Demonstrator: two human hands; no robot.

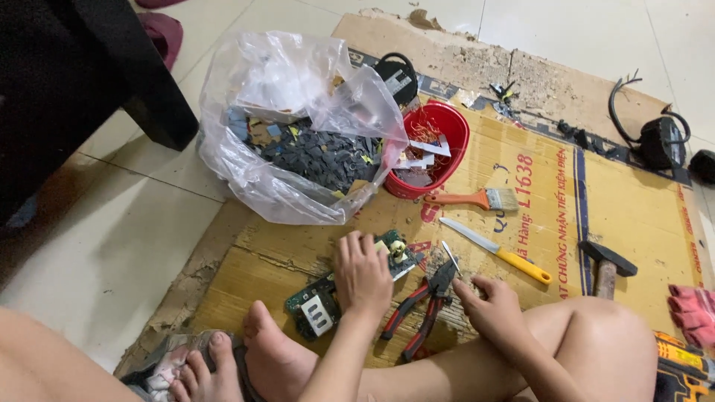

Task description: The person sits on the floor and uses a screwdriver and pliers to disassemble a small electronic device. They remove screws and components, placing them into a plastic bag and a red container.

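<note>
From the head camera: the left hand [363, 272] lay palm-down, fingers loosely curled, pressing on a green circuit board [328, 301] that rested on the flattened cardboard sheet [633, 216]. The right hand [493, 309] sat just beside the red-handled pliers [424, 305], fingers bent, gripping nothing I could make out. Beyond them lay a yellow-handled knife [495, 250], an orange-handled brush [477, 199] and a hammer [607, 266]. Further back, a red bowl [447, 138] touched a clear plastic bag [298, 126] of dark scraps.
</note>
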